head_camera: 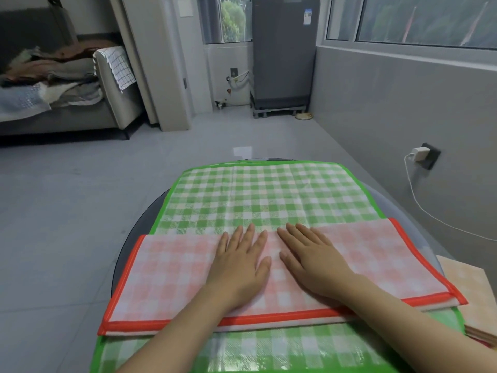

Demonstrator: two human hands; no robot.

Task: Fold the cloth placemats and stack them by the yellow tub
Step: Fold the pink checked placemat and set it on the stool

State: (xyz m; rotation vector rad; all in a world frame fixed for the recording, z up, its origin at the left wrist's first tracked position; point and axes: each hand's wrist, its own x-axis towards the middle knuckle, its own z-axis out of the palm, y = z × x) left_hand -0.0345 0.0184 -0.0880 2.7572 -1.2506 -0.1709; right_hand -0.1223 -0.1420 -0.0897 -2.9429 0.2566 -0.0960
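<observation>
Placemats are two in number in the head view: a red-bordered pink-check cloth placemat (357, 254), folded to a long band, lies across the lower centre of the frame on top of a green-bordered green-check cloth placemat (266, 195), which lies spread flat and unfolded. Left hand (242, 262) and right hand (309, 262) rest side by side at mid-band, fingers straight and spread, palms pressing the fold flat; neither pinches anything. Judged progress: early; the pink mat has at least one fold, the green mat none, and no stack is formed. No yellow tub is in view. Support is a round dark table (145, 214). At lower right lies a tan board (470, 292). Grey tiled floor, a sofa (80, 114) at upper left, a grey refrigerator (282, 55) at upper centre.
</observation>
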